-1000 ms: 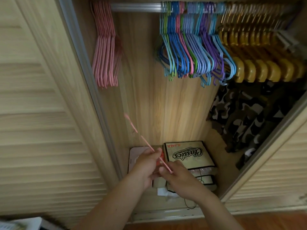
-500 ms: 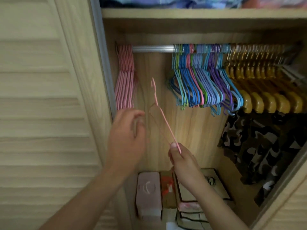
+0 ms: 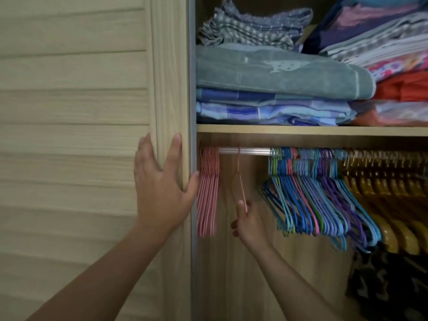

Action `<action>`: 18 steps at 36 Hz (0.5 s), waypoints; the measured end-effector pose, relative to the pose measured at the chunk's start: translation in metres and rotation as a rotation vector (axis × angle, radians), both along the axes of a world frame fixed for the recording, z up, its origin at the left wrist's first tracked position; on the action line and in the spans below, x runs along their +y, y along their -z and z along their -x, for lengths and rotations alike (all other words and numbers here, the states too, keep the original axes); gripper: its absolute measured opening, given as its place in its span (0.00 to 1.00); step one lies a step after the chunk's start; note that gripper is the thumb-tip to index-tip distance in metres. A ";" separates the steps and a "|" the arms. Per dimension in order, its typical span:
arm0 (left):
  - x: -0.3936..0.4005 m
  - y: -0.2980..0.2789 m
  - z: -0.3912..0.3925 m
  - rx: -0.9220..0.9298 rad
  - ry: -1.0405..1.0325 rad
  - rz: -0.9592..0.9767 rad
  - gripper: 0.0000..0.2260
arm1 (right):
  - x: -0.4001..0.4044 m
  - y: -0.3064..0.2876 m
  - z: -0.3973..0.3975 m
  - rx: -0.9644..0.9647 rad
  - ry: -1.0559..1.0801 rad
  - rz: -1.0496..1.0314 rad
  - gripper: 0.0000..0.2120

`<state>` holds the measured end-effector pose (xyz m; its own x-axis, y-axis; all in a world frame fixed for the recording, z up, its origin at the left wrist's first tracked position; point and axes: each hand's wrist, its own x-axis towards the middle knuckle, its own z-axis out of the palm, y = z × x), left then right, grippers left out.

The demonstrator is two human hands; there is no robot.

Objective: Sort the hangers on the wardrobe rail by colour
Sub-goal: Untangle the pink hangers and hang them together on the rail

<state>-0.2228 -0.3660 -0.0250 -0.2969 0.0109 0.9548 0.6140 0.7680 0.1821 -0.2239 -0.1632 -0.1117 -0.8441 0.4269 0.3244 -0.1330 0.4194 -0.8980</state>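
A silver wardrobe rail (image 3: 250,151) runs under the shelf. Several pink hangers (image 3: 208,193) hang bunched at its left end. My right hand (image 3: 246,222) pinches the lower part of a single pink hanger (image 3: 239,177), whose hook sits over the rail just right of the pink bunch. A mixed bunch of blue, purple, green and pink hangers (image 3: 317,198) hangs at mid rail, and yellow hangers (image 3: 389,205) follow to the right. My left hand (image 3: 162,181) lies flat, fingers spread, against the edge of the louvred door (image 3: 69,135).
A wooden shelf (image 3: 301,130) above the rail carries stacks of folded towels and linens (image 3: 273,72). Dark patterned clothing (image 3: 389,286) hangs at the lower right. The wardrobe's wooden back wall (image 3: 250,262) shows between the pink and mixed bunches.
My right hand has lifted the pink hanger from down by the wardrobe floor up to the rail. My left hand let go of it and moved onto the door edge. The view tilted upward.
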 end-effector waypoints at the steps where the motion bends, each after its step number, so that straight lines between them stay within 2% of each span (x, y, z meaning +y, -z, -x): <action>1: 0.000 0.001 0.001 0.009 0.000 0.005 0.35 | 0.001 0.003 0.000 -0.019 -0.020 -0.006 0.23; 3: 0.001 0.001 0.002 0.023 -0.002 0.002 0.34 | 0.002 0.013 -0.002 -0.020 -0.048 -0.055 0.26; 7: 0.004 0.002 0.003 0.038 -0.013 -0.010 0.33 | 0.002 0.032 0.009 -0.054 -0.082 -0.209 0.23; 14: 0.005 0.003 0.007 0.072 -0.013 -0.020 0.33 | -0.017 0.020 0.016 -0.147 -0.192 -0.375 0.25; 18: 0.006 0.003 0.007 0.079 -0.012 -0.018 0.32 | -0.019 0.020 0.018 -0.158 -0.228 -0.369 0.28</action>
